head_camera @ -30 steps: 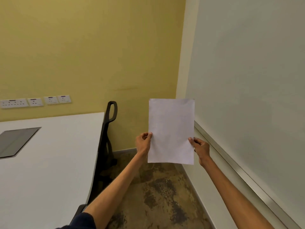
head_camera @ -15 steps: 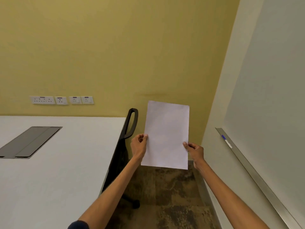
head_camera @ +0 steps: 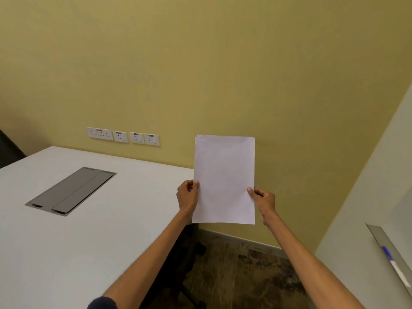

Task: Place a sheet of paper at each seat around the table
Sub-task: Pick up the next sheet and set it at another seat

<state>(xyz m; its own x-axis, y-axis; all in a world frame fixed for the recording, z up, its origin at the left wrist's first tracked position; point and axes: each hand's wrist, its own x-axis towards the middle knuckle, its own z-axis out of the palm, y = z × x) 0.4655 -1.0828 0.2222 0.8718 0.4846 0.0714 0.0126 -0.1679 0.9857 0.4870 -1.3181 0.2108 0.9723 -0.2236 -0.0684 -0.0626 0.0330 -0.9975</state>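
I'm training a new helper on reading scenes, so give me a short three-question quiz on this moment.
1. True or false: the white sheet of paper lies flat on the white table.
2. How many hands grip the sheet?
A. none
B. one
C. two
3. What grey thing is set into the tabletop?

Key:
1. False: it is held upright in the air, past the table's right edge.
2. C: left hand and right hand pinch its side edges.
3. A grey rectangular cable hatch.

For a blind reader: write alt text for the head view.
Two bare hands, left hand and right hand, hold a blank white paper sheet upright beside a white table with a grey cable hatch, facing a yellow wall.
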